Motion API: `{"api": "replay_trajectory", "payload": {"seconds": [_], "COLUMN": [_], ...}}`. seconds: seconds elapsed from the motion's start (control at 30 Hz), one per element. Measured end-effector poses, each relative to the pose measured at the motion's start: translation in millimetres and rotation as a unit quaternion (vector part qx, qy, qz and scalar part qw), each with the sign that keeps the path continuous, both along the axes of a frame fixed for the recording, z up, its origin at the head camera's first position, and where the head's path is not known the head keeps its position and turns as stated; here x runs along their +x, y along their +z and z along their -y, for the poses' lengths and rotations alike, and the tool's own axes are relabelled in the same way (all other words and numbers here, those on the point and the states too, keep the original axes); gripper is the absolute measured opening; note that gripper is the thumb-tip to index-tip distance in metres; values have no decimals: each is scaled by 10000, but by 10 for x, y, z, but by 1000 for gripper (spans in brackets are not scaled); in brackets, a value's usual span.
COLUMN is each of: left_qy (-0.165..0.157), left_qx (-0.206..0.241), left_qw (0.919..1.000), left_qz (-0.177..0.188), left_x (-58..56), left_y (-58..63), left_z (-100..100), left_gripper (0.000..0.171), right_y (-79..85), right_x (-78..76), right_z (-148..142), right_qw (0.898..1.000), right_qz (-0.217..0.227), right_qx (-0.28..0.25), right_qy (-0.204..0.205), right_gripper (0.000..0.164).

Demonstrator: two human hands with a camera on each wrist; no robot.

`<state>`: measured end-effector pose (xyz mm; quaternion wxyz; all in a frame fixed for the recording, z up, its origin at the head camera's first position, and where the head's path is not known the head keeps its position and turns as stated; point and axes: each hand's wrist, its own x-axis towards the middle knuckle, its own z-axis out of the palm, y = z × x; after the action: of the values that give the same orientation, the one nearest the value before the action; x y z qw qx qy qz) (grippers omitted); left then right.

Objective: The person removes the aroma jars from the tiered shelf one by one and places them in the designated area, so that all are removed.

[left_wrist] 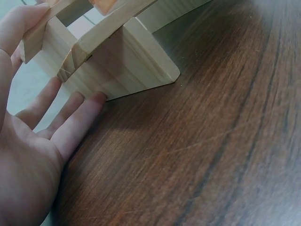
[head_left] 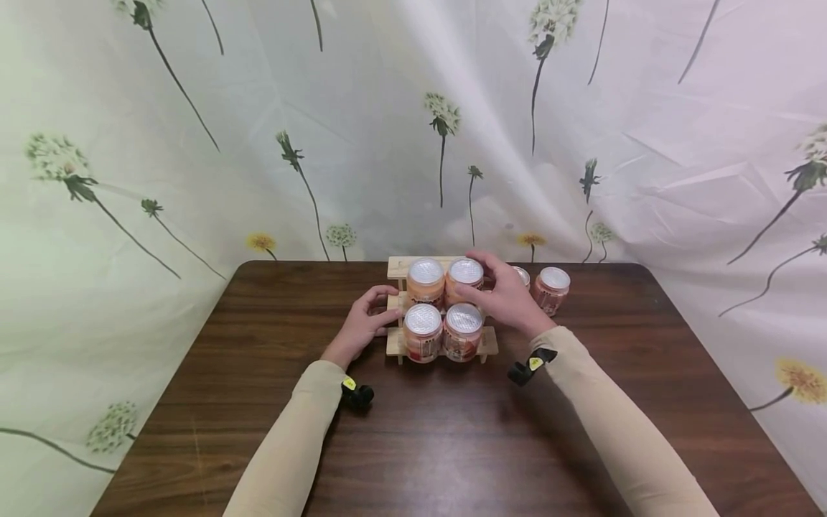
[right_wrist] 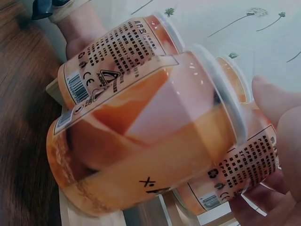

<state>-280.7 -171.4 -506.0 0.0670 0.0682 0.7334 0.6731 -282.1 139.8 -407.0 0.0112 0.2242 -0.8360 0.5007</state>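
Observation:
A stepped wooden rack (head_left: pixel 394 343) stands on the table, carrying several clear jars with silvery lids and orange labels. My right hand (head_left: pixel 509 300) grips the rear right jar (head_left: pixel 464 273), thumb on its near side and fingers behind. The right wrist view shows that jar (right_wrist: pixel 249 169) partly behind a nearer jar (right_wrist: pixel 160 127). At the rack's left side, my left hand (head_left: pixel 363 324) touches the wood with spread fingers. Its fingertips meet the side panel (left_wrist: pixel 127 61) in the left wrist view. Left of the gripped jar sits another jar (head_left: pixel 426 276); two more occupy the lower front step.
Right of the rack, a jar (head_left: pixel 551 291) stands on the brown wooden table (head_left: pixel 271 402). Another jar (head_left: pixel 522 276) beside it is mostly hidden by my right hand. A white curtain (head_left: pixel 375 143) with dandelion prints hangs behind the table's far edge.

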Motion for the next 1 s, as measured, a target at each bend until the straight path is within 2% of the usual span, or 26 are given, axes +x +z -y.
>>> {"api": "replay_trajectory", "payload": {"seconds": [0.2,0.67,1.0], "left_qy": [-6,61,91], "left_qx": [17,10,-39], "left_qw": [10000,10000,10000], "left_qz": [-4,20,-5], "left_x": [1,15,11], "left_y": [6,26,26], "left_z": [-4,-10,-11], "left_gripper": [42,39,40], "right_y": [-33,-42,90], "right_x": [-20,-28,80], "right_z": [15,49,59], "right_qw": [10000,9986,9986], "right_qz": [-71,132,153], "right_qx": [-46,-514,-425], "right_qy": [-26,-55,-267], "right_gripper": [62,54,53]}}
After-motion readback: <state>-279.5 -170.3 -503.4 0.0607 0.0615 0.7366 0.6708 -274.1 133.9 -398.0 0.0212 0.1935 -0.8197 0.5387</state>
